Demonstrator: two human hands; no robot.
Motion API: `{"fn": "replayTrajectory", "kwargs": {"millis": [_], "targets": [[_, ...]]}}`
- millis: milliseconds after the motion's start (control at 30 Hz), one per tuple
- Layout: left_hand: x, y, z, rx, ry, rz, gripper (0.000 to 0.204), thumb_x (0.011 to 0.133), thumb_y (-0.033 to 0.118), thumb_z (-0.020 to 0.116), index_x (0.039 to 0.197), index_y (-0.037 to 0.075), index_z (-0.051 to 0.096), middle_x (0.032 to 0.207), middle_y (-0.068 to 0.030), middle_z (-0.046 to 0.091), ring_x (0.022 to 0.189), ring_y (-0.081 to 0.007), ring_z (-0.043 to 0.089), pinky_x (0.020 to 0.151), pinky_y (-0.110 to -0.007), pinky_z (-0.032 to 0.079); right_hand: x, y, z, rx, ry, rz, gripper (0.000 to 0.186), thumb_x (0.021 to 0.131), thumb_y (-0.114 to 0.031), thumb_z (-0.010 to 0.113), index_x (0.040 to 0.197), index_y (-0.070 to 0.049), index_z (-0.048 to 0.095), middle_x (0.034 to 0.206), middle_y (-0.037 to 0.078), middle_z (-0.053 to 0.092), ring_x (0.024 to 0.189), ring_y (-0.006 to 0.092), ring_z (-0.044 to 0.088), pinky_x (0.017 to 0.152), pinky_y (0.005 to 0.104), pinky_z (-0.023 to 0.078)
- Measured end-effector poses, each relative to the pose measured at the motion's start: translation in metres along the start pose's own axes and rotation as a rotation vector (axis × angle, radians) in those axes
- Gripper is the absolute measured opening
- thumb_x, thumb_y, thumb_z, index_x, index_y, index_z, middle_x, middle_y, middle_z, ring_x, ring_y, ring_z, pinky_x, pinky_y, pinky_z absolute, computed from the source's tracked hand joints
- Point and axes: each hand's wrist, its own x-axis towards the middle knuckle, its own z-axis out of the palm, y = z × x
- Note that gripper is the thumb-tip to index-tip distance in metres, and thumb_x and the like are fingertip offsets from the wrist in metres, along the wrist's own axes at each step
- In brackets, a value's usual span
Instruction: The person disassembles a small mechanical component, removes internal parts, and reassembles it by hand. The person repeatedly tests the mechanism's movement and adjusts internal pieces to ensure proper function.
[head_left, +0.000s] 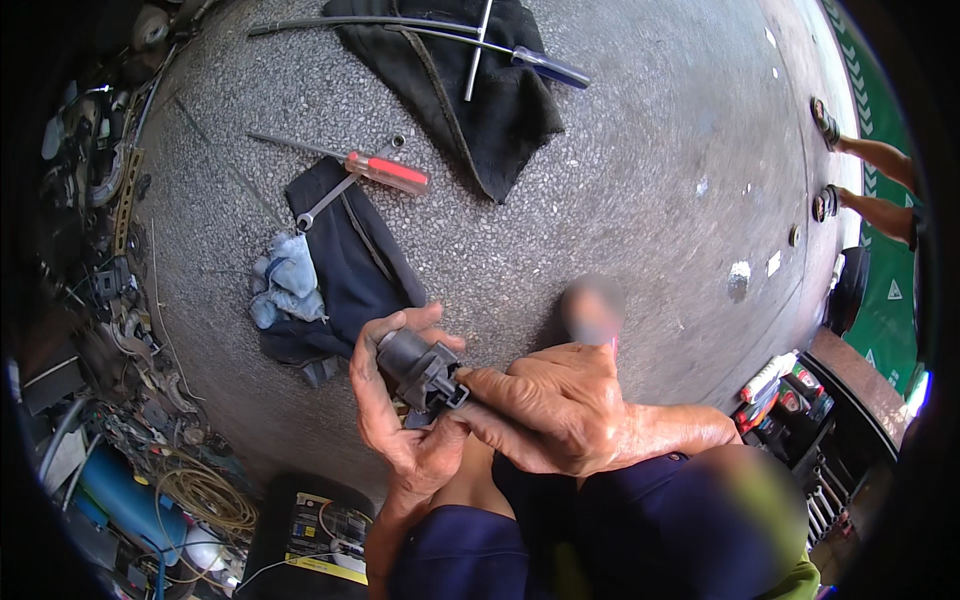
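Note:
A black plastic cylindrical part (405, 357) with a connector socket at one end rests in my left hand (385, 425). The fingers of that hand curl around its body. My right hand (560, 410) reaches in from the right, thumb and fingertips closed at the connector end. Whether those fingertips pinch the socket itself or something small at it is hard to make out. Beyond the left hand lies a dark folded cloth (365, 250) with a crumpled light blue rag (290, 280) on its left edge. A combination wrench (330, 202) and a red-handled screwdriver (388, 172) cross at the cloth's top.
Another dark cloth (490, 120) at the far side carries a blue-handled screwdriver (550, 67) and a thin metal rod (478, 50). Piled metal parts and a coiled tan cable (205, 495) line the left. Wrenches (828, 495) and bottles (785, 390) stand at the right. Someone's feet (825, 205) show far right.

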Motion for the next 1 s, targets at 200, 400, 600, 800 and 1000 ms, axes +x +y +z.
{"fn": "replayTrajectory", "kwargs": {"millis": [200, 400, 600, 800, 1000], "targets": [[0.002, -0.004, 0.003, 0.189, 0.017, 0.117, 0.079, 0.084, 0.043, 0.069, 0.131, -0.010, 0.035, 0.120, -0.0247, 0.052, 0.085, -0.0210, 0.062, 0.068, -0.029, 0.054, -0.003, 0.001, -0.006, 0.010, -0.021, 0.035, 0.030, 0.079, -0.011, 0.072, 0.102, 0.007, 0.063, 0.065, 0.007, 0.059, 0.052, 0.0196, 0.062, 0.045, 0.0308, 0.049], [0.009, -0.001, 0.006, 0.214, -0.024, 0.255, 0.073, 0.085, 0.035, 0.071, 0.128, -0.013, 0.037, 0.118, -0.0267, 0.054, 0.083, -0.0230, 0.063, 0.067, -0.030, 0.053, 0.003, -0.012, -0.019, -0.074, -0.028, 0.098, 0.035, 0.068, -0.008, 0.081, 0.097, 0.004, 0.066, 0.055, 0.004, 0.053, 0.044, 0.0177, 0.057, 0.040, 0.0306, 0.043], [0.012, 0.003, 0.001, 0.327, -0.048, 0.304, 0.074, 0.082, 0.035, 0.073, 0.128, -0.012, 0.038, 0.113, -0.0253, 0.058, 0.082, -0.0232, 0.063, 0.070, -0.032, 0.054, -0.001, -0.011, -0.015, -0.136, -0.042, 0.042, 0.038, 0.068, -0.009, 0.080, 0.100, 0.004, 0.065, 0.055, 0.003, 0.051, 0.043, 0.0167, 0.055, 0.039, 0.0306, 0.042], [0.006, 0.008, -0.007, 0.211, -0.077, 0.077, 0.075, 0.082, 0.040, 0.066, 0.129, -0.011, 0.038, 0.113, -0.0241, 0.057, 0.086, -0.0200, 0.061, 0.070, -0.031, 0.052, 0.007, -0.013, -0.016, -0.131, -0.098, -0.041, 0.030, 0.071, -0.005, 0.076, 0.099, 0.003, 0.066, 0.054, 0.003, 0.050, 0.041, 0.0159, 0.052, 0.037, 0.0303, 0.038], [0.005, 0.010, -0.009, -0.534, 0.003, -0.547, 0.062, 0.077, 0.019, 0.065, 0.130, -0.006, 0.044, 0.112, -0.0190, 0.059, 0.085, -0.0181, 0.060, 0.064, -0.028, 0.049, 0.018, 0.000, -0.019, 0.293, -0.221, 0.301, 0.020, 0.087, -0.010, 0.065, 0.103, 0.001, 0.065, 0.071, 0.015, 0.065, 0.063, 0.0234, 0.067, 0.053, 0.0335, 0.052]]}}
